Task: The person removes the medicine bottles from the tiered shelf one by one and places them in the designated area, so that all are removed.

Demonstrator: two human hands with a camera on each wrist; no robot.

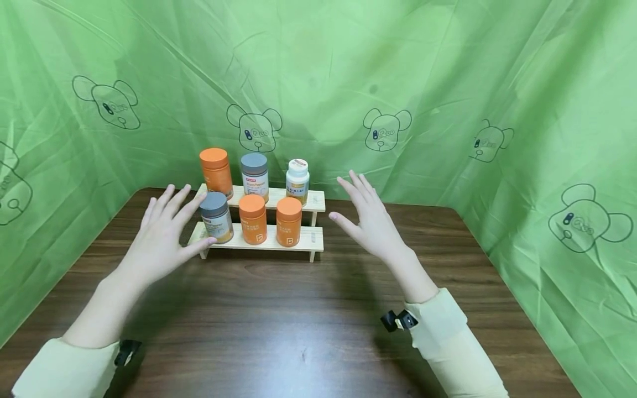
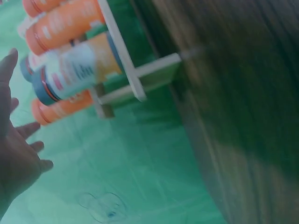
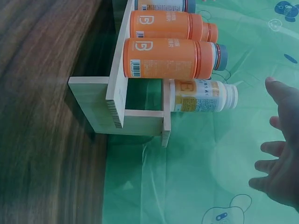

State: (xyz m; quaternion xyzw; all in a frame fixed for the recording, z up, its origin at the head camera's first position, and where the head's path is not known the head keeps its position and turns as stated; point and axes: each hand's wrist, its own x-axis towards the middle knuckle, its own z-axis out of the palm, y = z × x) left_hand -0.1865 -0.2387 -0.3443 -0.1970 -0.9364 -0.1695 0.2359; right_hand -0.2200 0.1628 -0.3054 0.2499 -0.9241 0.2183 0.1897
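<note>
Fingers spread, my left hand (image 1: pixel 161 237) hovers at the left end of a two-tier wooden rack (image 1: pixel 311 237). Nearest to it is a grey-lidded bottle (image 1: pixel 218 225) on the front tier; whether the thumb touches it I cannot tell. Beside that bottle stand two orange bottles, one in the middle (image 1: pixel 253 221) and one at the right (image 1: pixel 288 224). The back tier carries an orange bottle (image 1: pixel 216 171), a grey-lidded bottle (image 1: pixel 255 179) and a small white-capped bottle (image 1: pixel 297 182). My right hand (image 1: pixel 368 218) is held in the air right of the rack, fingers extended, holding nothing.
The rack stands toward the back of a dark wooden table (image 1: pixel 278 320). Green cloth (image 1: pixel 318 66) printed with bear-head outlines hangs behind and along both sides. Each sleeve cuff has a small black device, one of them at the right wrist (image 1: pixel 399 320).
</note>
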